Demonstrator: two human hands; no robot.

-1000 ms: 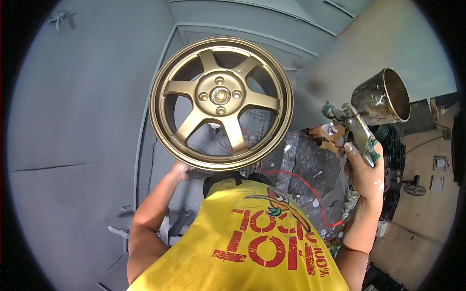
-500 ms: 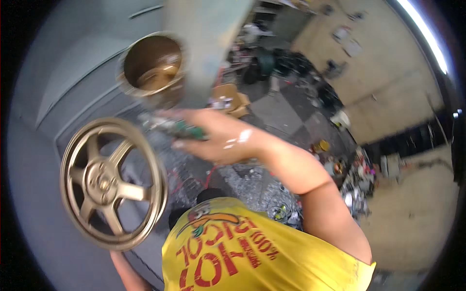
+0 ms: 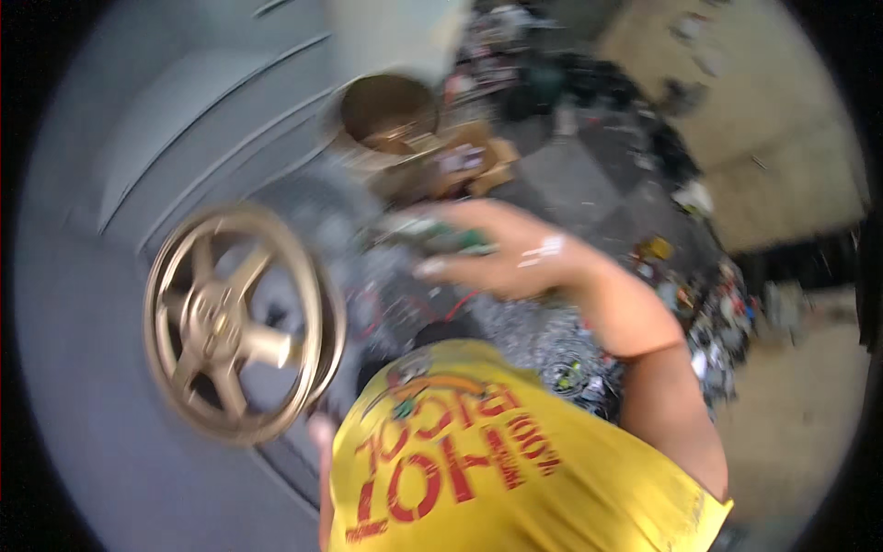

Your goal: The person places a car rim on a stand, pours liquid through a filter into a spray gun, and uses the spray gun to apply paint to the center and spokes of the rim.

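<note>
My right hand (image 3: 501,244), fingers closed, holds a spray gun (image 3: 423,232) with a metal body and green parts. An open cup (image 3: 391,103) with bronze-coloured paint inside sits above the gun and moves along with it. To the left is a bronze-coloured five-spoke wheel rim (image 3: 267,348), tilted with its face partly toward me. The gun is to the right of the wheel, apart from it. Low at the wheel's right edge is my left hand (image 3: 322,428), blurred; its fingertips are smeared against the rim, so their grip is unclear.
Grey ridged sheeting (image 3: 193,156) curves along the left side. Beyond the gun lies an open cardboard box (image 3: 497,166) on the floor. Piles of clutter (image 3: 708,313) run along the beige wall (image 3: 773,175). Crumpled, shiny material (image 3: 524,345) covers floor near me.
The spray gun and my right hand have shifted right in the view. My left hand, earlier mostly hidden behind the wheel's bottom, now shows at its lower right. The view itself has swung too.
</note>
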